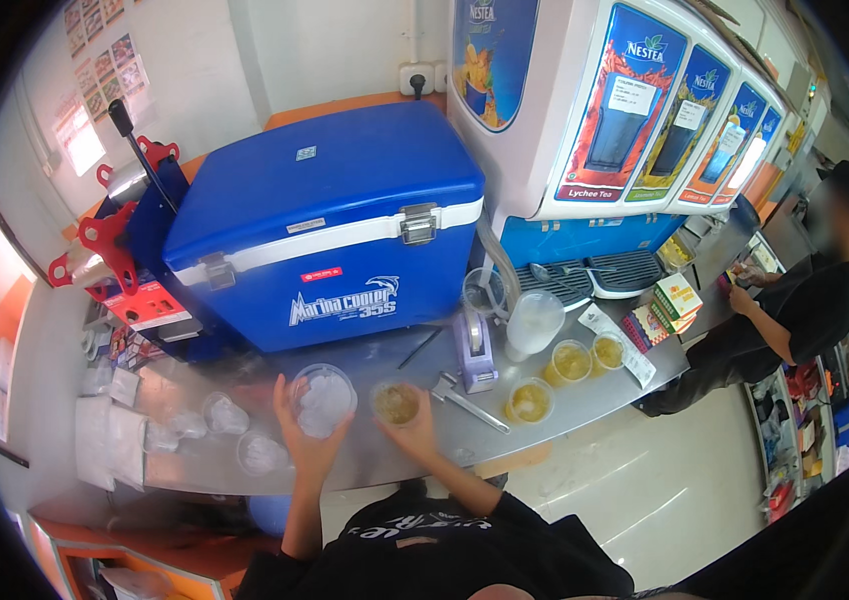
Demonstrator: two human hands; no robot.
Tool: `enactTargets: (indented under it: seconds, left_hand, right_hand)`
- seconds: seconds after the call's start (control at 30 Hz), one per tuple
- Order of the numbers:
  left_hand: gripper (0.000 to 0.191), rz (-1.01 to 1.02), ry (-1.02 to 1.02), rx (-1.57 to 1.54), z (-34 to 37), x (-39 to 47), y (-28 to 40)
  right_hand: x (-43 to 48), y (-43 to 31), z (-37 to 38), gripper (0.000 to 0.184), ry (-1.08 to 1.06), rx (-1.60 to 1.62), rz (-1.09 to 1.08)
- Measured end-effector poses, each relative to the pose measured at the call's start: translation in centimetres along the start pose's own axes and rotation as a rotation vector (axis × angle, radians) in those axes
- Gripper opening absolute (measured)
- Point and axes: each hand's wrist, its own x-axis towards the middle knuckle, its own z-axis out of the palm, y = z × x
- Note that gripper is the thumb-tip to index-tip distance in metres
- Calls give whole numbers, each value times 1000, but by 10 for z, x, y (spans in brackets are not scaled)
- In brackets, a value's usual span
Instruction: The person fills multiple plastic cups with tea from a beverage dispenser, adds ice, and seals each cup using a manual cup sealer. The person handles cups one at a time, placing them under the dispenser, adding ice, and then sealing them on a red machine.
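My left hand (312, 442) is wrapped around a clear plastic cup (325, 401) with whitish contents that look like ice. In my right hand (417, 435) is a smaller-looking cup of yellow-brown drink (396, 403). Both cups are close together over the steel counter (364, 465); whether their bases touch it I cannot tell. To the left stand two more cups with whitish contents, one farther back (226, 414) and one nearer (261, 453). Right of my right hand lies a metal tool with a long handle (473, 405). Beyond it are several cups of yellow drink (529, 401).
A blue cooler box (334, 217) fills the back, with a cup-sealing machine (139, 247) to its left. A drink dispenser (582, 112), purple tape dispenser (474, 352), stacked cups (535, 322), receipt (617, 345) and food boxes (664, 311) are rightward. Another person (799, 307) stands far right.
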Motion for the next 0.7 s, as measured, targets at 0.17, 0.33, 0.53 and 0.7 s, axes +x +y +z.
enactTargets:
  seconds: [0.17,0.33,0.53,0.7]
  left_hand:
    - [109,-10,-36,5,-22,-9,6]
    - [109,-60,-35,21,-29,-17,9]
    - [109,-43,7,45,-24,-22,11]
    - [109,-78,-23,15,-18,-24,17]
  right_hand:
    - [26,16,37,77,64,12,-24]
    - [45,36,56,84,83,24,-32]
    - [-8,12,-23,78,-214,-328,284]
    - [-40,24,-102,54,-123,-1026,222]
